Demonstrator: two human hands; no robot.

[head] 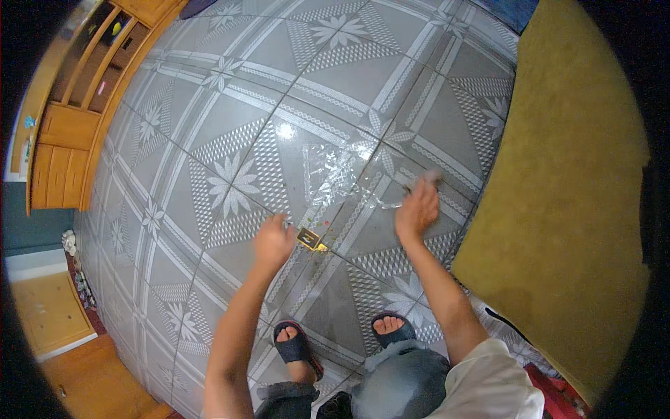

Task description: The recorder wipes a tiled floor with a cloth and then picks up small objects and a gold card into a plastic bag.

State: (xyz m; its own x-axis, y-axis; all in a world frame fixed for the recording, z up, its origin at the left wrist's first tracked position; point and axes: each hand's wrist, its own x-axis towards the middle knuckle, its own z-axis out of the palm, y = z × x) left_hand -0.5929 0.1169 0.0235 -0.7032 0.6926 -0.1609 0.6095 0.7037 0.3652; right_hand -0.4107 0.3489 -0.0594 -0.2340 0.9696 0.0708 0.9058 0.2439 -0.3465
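Observation:
My left hand (pixel 275 243) is just above the tiled floor (pixel 361 78), its fingers curled; whether it grips anything is hidden. Right beside it lies a small black card or packet with a gold border (pixel 309 238), with a shiny gold piece (pixel 321 247) at its lower right corner. Tiny coloured scraps (pixel 326 223) are scattered just beyond. A crinkled transparent plastic sheet or bag (pixel 332 175) lies flat and glossy ahead of both hands. My right hand (pixel 419 209) reaches to the right of that plastic, its fingertips blurred, so its contents cannot be made out.
My feet in dark sandals (pixel 289 340) are below the hands. A mustard-coloured covered surface (pixel 555 173) runs along the right side. To the left stands wooden furniture with open compartments (pixel 94 73); a wooden cabinet (pixel 99 377) is at the lower left.

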